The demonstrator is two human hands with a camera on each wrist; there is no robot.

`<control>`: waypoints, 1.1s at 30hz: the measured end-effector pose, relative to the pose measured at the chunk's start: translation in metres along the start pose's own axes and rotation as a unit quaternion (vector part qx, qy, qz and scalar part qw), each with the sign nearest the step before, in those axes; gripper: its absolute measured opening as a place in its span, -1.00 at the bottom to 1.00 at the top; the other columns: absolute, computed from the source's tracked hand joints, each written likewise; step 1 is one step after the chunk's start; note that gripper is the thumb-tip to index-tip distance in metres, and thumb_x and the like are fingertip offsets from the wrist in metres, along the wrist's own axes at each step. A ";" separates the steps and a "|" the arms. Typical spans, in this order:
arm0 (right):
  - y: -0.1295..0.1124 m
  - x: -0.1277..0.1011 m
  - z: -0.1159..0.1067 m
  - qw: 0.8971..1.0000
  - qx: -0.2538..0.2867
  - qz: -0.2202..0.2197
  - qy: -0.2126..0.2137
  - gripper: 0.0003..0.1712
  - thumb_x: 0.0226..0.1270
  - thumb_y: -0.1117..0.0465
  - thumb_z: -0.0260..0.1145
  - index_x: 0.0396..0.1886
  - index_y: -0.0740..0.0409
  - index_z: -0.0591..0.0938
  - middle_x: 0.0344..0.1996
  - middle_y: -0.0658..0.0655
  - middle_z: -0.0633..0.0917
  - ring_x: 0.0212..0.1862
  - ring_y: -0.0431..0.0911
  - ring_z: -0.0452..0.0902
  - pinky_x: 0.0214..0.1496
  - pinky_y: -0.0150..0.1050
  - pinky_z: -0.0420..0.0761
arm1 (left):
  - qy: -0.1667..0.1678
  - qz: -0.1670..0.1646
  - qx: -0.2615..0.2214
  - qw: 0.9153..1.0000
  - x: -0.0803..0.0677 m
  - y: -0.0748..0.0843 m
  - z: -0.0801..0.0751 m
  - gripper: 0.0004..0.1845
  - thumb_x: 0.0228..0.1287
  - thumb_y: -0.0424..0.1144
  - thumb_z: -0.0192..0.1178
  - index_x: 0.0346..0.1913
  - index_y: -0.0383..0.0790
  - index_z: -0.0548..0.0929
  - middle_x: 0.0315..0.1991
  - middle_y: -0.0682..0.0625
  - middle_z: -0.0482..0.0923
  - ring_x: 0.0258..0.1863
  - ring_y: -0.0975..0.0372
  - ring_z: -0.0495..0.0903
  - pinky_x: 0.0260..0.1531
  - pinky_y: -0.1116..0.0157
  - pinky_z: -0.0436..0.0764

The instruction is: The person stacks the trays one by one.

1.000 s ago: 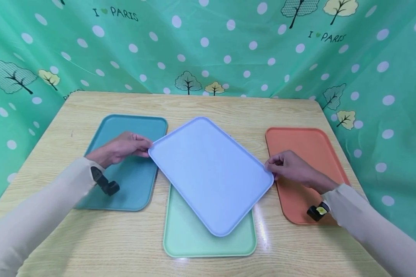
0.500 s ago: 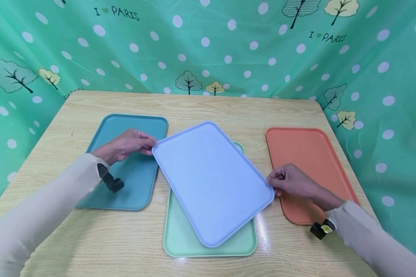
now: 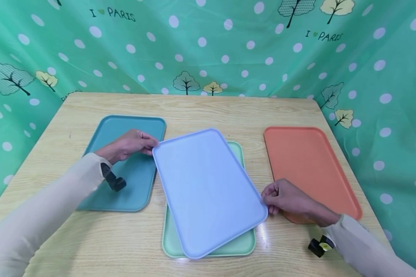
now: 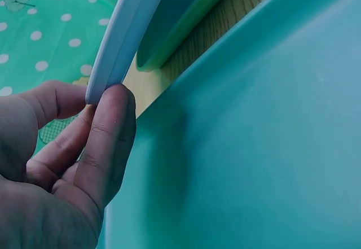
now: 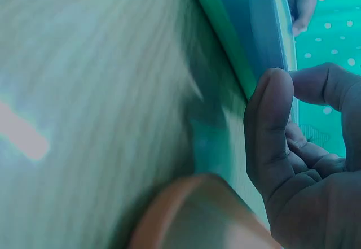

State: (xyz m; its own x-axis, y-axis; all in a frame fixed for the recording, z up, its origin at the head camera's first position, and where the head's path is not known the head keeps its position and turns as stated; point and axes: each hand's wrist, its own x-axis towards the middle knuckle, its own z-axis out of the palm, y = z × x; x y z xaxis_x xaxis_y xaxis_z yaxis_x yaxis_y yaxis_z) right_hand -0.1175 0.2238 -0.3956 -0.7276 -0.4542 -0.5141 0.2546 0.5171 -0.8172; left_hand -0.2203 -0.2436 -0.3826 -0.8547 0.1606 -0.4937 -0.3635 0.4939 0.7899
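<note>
Lavender tray [image 3: 206,192] has been swung since a second ago: its right corner has been drawn toward the near edge of the desk [image 3: 208,107], so its long sides now run closer to those of the light green tray [image 3: 240,246] beneath, and alignment seems nearly reached. It is held skewed above that tray, between the teal tray [image 3: 124,196] and orange tray [image 3: 308,169]. Its far-left corner is pinched by the left hand [image 3: 126,144], thumb [image 4: 107,142] against the rim; its right corner is pinched by the right hand [image 3: 289,200].
</note>
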 end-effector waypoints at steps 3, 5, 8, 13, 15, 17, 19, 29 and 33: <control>0.001 -0.004 0.005 1.000 0.019 0.005 -0.003 -0.80 0.29 0.33 0.29 -0.25 0.47 0.62 -0.53 0.10 0.66 -0.52 -0.17 0.57 -0.47 -0.36 0.65 | 0.000 0.005 0.007 1.000 0.002 0.001 0.001 -0.62 0.38 -0.25 0.21 0.14 -0.45 0.60 -0.28 0.02 0.74 -0.31 0.31 0.69 -0.18 0.37 0.72; 0.002 -0.006 0.009 1.000 -0.002 0.000 0.001 -0.80 0.28 0.31 0.29 -0.27 0.44 0.64 -0.54 0.09 0.66 -0.52 -0.17 0.59 -0.47 -0.36 0.66 | -0.001 0.009 0.013 1.000 0.004 0.001 0.002 -0.62 0.37 -0.26 0.22 0.13 -0.45 0.61 -0.25 -0.01 0.74 -0.30 0.32 0.68 -0.18 0.36 0.72; 0.004 -0.009 0.015 1.000 -0.011 -0.002 0.006 -0.80 0.26 0.30 0.29 -0.28 0.42 0.64 -0.55 0.08 0.66 -0.53 -0.17 0.60 -0.48 -0.36 0.67 | -0.001 0.015 0.025 1.000 0.006 0.002 0.003 -0.65 0.36 -0.27 0.23 0.11 -0.43 0.63 -0.19 -0.04 0.74 -0.31 0.31 0.69 -0.17 0.34 0.72; 0.009 -0.016 0.027 1.000 0.021 -0.007 -0.003 -0.82 0.24 0.33 0.28 -0.30 0.44 0.63 -0.58 0.10 0.67 -0.56 -0.19 0.59 -0.50 -0.37 0.66 | -0.001 0.023 0.040 0.999 0.008 0.005 0.005 -0.68 0.34 -0.28 0.24 0.07 -0.41 0.66 -0.16 -0.08 0.73 -0.33 0.29 0.69 -0.15 0.30 0.73; 0.011 -0.018 0.031 0.999 0.031 -0.011 -0.007 -0.83 0.23 0.34 0.27 -0.32 0.44 0.63 -0.59 0.11 0.68 -0.57 -0.19 0.59 -0.50 -0.37 0.66 | -0.002 0.026 0.045 0.999 0.009 0.007 0.006 -0.69 0.35 -0.28 0.24 0.05 -0.41 0.67 -0.17 -0.08 0.73 -0.33 0.28 0.69 -0.14 0.28 0.72; 0.012 -0.019 0.035 0.999 0.037 -0.014 -0.011 -0.84 0.22 0.35 0.27 -0.33 0.44 0.63 -0.59 0.12 0.68 -0.58 -0.20 0.58 -0.51 -0.37 0.66 | -0.001 0.027 0.054 0.998 0.011 0.009 0.007 -0.70 0.36 -0.27 0.23 0.04 -0.39 0.68 -0.18 -0.08 0.72 -0.34 0.27 0.68 -0.14 0.26 0.72; 0.013 -0.020 0.038 0.999 0.045 -0.012 -0.012 -0.84 0.21 0.35 0.27 -0.34 0.44 0.63 -0.60 0.12 0.68 -0.59 -0.20 0.58 -0.51 -0.36 0.66 | 0.000 0.031 0.064 0.997 0.012 0.011 0.008 -0.71 0.37 -0.26 0.23 0.02 -0.38 0.69 -0.18 -0.09 0.72 -0.34 0.26 0.68 -0.13 0.24 0.72; 0.016 -0.023 0.048 0.999 0.048 0.006 -0.004 -0.86 0.18 0.35 0.29 -0.38 0.43 0.63 -0.61 0.11 0.68 -0.60 -0.19 0.58 -0.52 -0.36 0.66 | 0.001 0.042 0.109 0.993 0.023 0.021 0.017 -0.71 0.41 -0.20 0.18 0.03 -0.32 0.71 -0.01 -0.21 0.69 -0.30 0.26 0.69 -0.09 0.21 0.70; 0.017 -0.024 0.052 0.999 0.049 0.004 -0.011 -0.86 0.18 0.36 0.30 -0.41 0.42 0.63 -0.60 0.11 0.68 -0.59 -0.19 0.58 -0.54 -0.38 0.65 | -0.003 0.043 0.117 0.992 0.028 0.024 0.019 -0.71 0.42 -0.19 0.17 0.02 -0.31 0.71 -0.02 -0.20 0.69 -0.30 0.25 0.70 -0.10 0.21 0.71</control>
State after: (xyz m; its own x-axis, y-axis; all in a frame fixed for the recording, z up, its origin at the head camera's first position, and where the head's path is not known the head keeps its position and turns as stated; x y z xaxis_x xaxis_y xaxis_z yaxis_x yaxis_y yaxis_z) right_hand -0.0629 0.2055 -0.4106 -0.7117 -0.4665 -0.5252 0.3227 0.4470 -0.8343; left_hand -0.2463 -0.2110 -0.3846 -0.8766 0.2148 -0.4306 -0.1932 0.6625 0.7238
